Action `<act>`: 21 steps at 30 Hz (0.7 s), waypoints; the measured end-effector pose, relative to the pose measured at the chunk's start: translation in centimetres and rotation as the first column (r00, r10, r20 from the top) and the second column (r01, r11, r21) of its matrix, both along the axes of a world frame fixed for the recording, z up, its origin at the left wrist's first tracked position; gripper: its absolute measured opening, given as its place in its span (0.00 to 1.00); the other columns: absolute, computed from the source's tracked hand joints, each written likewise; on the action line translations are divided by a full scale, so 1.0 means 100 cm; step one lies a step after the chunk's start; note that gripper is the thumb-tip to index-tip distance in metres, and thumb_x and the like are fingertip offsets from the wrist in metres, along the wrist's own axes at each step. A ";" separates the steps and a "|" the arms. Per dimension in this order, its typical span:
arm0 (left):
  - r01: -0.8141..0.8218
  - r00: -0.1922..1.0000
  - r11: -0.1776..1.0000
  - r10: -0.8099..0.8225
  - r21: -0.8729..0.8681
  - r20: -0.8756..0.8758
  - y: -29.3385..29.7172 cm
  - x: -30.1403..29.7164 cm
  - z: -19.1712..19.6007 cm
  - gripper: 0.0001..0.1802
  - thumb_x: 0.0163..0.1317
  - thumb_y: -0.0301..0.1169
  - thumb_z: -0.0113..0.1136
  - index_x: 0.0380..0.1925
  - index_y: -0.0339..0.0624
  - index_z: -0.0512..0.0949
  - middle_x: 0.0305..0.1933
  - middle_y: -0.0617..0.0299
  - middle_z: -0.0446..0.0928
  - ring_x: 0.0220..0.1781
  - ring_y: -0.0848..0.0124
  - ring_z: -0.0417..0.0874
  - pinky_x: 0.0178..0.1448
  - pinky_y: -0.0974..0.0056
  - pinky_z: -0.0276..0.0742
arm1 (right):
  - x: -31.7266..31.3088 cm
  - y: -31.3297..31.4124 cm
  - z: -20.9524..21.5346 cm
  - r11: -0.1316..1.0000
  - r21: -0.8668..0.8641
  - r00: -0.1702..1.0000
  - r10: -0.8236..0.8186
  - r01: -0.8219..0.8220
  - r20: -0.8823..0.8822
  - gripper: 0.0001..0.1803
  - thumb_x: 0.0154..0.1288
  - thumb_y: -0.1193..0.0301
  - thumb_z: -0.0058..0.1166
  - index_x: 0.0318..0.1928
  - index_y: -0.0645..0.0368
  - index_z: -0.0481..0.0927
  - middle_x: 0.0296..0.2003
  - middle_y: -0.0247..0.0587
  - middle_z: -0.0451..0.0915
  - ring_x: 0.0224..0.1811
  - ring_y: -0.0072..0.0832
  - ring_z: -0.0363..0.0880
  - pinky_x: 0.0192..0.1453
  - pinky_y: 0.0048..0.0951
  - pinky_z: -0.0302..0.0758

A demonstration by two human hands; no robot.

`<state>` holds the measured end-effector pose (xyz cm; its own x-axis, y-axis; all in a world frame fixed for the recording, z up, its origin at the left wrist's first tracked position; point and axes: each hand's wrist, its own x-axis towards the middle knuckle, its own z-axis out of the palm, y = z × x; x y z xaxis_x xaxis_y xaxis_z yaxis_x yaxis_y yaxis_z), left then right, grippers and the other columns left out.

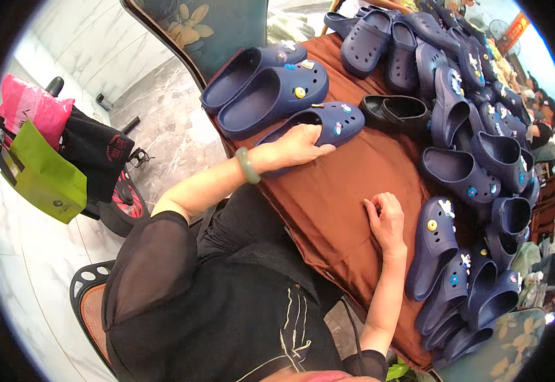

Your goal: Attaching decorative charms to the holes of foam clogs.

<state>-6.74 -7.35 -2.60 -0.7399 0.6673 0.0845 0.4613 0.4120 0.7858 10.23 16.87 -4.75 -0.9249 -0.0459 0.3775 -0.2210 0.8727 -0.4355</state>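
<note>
My left hand (298, 145), below a green bangle, is closed on the near side of a navy clog (349, 119) with small charms on its toe. Part of that clog is hidden under the hand. Just beyond it, a pair of navy clogs (281, 95) with charms stands at the table's left edge. A black strapped shoe (395, 113) sits to the right of the held clog. My right hand (387, 219) rests over the brown tablecloth (347, 184) with its fingers curled in; nothing shows in them. Nearest to it is another navy clog (432, 245) with charms.
Many navy clogs (459, 172) are heaped along the right and far side. Patterned chair backs (210, 32) stand at the far left and near right. A wheeled thing hung with a green bag (48, 175) and a pink bag (32, 108) is at left. People sit farther right.
</note>
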 end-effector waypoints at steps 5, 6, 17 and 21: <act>0.038 0.978 0.998 -0.026 0.055 -0.207 0.001 -0.001 -0.018 0.24 0.59 0.38 0.60 0.50 0.33 0.72 0.45 0.37 0.77 0.50 0.43 0.78 0.55 0.51 0.73 | 0.001 0.000 0.001 1.000 -0.001 1.000 -0.005 0.005 0.009 0.12 0.57 0.72 0.62 0.24 0.59 0.71 0.24 0.41 0.71 0.28 0.39 0.70 0.35 0.37 0.68; 0.030 0.979 1.000 -0.029 0.001 -0.203 0.000 -0.002 -0.020 0.24 0.59 0.38 0.60 0.49 0.32 0.72 0.45 0.35 0.76 0.51 0.42 0.77 0.55 0.50 0.72 | -0.001 -0.001 0.000 1.000 0.010 1.000 0.021 -0.021 0.004 0.12 0.57 0.72 0.62 0.24 0.59 0.71 0.24 0.41 0.71 0.28 0.39 0.70 0.35 0.37 0.68; -0.079 0.973 0.984 0.112 0.162 -0.203 -0.002 -0.019 -0.008 0.20 0.56 0.41 0.61 0.23 0.31 0.74 0.27 0.39 0.77 0.34 0.42 0.80 0.40 0.46 0.75 | 0.002 0.005 -0.014 0.996 -0.019 0.996 -0.090 0.090 0.006 0.11 0.60 0.77 0.60 0.26 0.62 0.70 0.23 0.36 0.66 0.23 0.24 0.63 0.28 0.26 0.64; -0.125 0.966 0.978 0.158 0.167 -0.205 -0.015 -0.037 -0.013 0.19 0.52 0.42 0.61 0.22 0.33 0.74 0.27 0.40 0.77 0.34 0.45 0.81 0.40 0.47 0.76 | 0.001 0.001 -0.013 0.990 -0.017 0.989 -0.140 0.141 0.053 0.11 0.58 0.78 0.61 0.26 0.62 0.70 0.23 0.39 0.68 0.24 0.30 0.67 0.29 0.30 0.67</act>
